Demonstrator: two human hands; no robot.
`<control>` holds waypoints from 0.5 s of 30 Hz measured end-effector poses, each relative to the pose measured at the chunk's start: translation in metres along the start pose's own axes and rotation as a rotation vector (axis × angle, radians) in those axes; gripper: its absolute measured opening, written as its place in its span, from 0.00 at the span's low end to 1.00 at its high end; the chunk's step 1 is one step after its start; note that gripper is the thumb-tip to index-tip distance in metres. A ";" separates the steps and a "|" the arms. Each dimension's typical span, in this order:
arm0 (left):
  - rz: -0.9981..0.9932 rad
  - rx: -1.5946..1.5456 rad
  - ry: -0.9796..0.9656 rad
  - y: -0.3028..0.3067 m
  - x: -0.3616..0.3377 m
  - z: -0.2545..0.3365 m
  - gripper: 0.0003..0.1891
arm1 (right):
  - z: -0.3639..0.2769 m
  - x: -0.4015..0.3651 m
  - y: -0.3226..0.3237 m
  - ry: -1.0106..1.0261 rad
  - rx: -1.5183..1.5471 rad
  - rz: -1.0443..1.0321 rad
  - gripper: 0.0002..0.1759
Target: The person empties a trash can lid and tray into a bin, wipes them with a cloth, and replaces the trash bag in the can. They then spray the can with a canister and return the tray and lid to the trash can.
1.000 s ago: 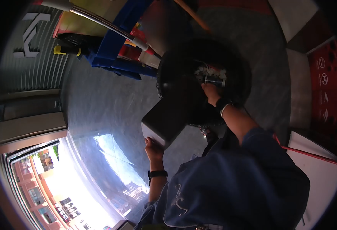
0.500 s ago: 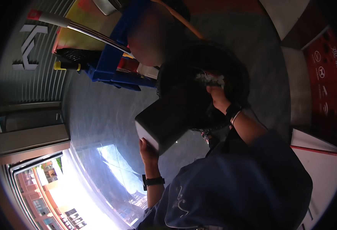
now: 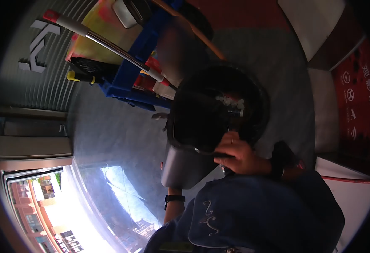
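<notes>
A dark rectangular trash bin point(image 3: 185, 166) is tilted, its open mouth facing a larger round black bin point(image 3: 258, 122). My left hand point(image 3: 174, 192) supports its base from below; most of the hand is behind the bin, with a fingertip showing at its left side. My right hand point(image 3: 240, 155) is closed at the right corner of the rectangular bin's rim. Inside the round bin lie white crumpled scraps point(image 3: 231, 101) and a small clear, shiny item point(image 3: 235, 112). The inside of the rectangular bin is too dark to make out.
A blue cleaning cart point(image 3: 126, 80) with a metal-poled tool point(image 3: 117, 52) stands at the upper left. A wooden handle point(image 3: 201, 38) slants down towards the round bin. At right are a red sign point(image 3: 357, 92) and a white box-like structure point(image 3: 345, 202). Grey floor point(image 3: 109, 130) surrounds the bins.
My right hand has come out of the round bin to the rectangular bin's rim. The rectangular bin has turned, so its mouth now shows, and my left hand has become mostly hidden.
</notes>
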State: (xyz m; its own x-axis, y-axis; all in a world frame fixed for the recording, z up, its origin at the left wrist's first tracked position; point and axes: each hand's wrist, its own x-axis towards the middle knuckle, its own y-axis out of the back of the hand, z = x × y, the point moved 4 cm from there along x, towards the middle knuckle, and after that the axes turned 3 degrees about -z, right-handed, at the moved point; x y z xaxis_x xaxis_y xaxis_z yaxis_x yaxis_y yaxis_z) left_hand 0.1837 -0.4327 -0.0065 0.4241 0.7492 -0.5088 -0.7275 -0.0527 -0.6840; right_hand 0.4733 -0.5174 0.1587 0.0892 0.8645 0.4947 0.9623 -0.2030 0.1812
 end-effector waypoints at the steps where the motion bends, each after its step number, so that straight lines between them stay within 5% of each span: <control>1: -0.008 -0.005 0.006 -0.004 0.003 -0.003 0.21 | -0.003 -0.003 0.001 0.025 -0.007 -0.044 0.12; 15: -0.092 -0.028 0.107 -0.063 0.040 -0.051 0.21 | -0.050 -0.022 0.046 0.395 -0.248 -0.302 0.09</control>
State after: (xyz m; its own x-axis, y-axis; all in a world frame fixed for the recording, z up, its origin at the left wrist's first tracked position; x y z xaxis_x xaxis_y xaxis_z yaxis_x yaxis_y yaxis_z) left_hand 0.2745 -0.4329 -0.0103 0.5441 0.6774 -0.4950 -0.6685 -0.0065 -0.7437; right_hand 0.5026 -0.5692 0.1986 -0.3299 0.6727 0.6622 0.8367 -0.1164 0.5351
